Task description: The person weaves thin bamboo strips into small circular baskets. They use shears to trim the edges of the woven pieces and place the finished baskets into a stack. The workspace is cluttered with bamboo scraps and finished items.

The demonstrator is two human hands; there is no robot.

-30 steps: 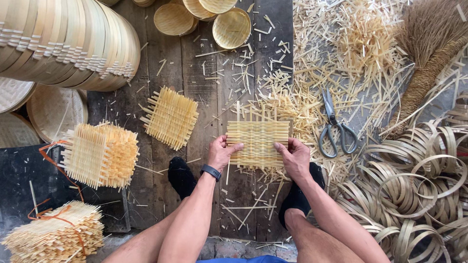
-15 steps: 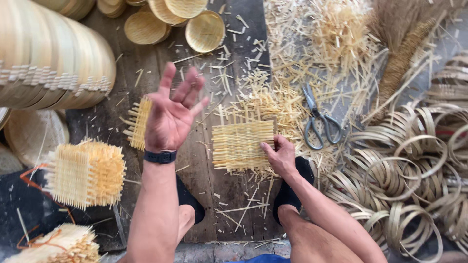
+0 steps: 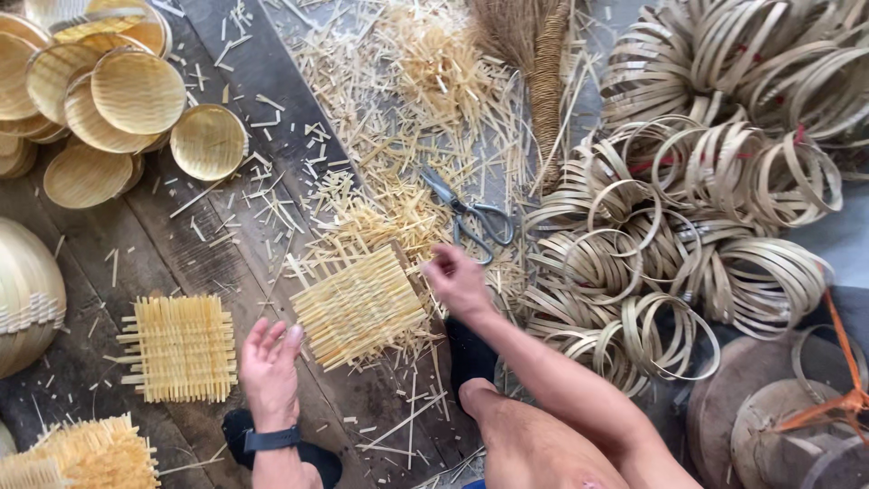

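A square woven bamboo mat (image 3: pixel 359 305) lies tilted on the wooden floor in front of me, loose strip ends sticking out of its edges. My right hand (image 3: pixel 458 279) rests at the mat's right corner, fingers curled near the strips; whether it grips one is unclear. My left hand (image 3: pixel 269 363), with a black watch on the wrist, hovers open just left of the mat, holding nothing. A second woven mat (image 3: pixel 180 348) lies further left. Scissors (image 3: pixel 471 215) lie just beyond my right hand among bamboo offcuts.
Round woven bamboo trays (image 3: pixel 138 91) are stacked at the upper left. Many bamboo hoops (image 3: pixel 688 217) are heaped on the right. A pile of cut strips (image 3: pixel 425 63) and a broom (image 3: pixel 543 63) lie at the top. More stacked mats (image 3: pixel 90 453) sit at the bottom left.
The view has swung to the right. My left hand came down from its raised, spread position to beside the mat. The mat now lies turned at an angle.
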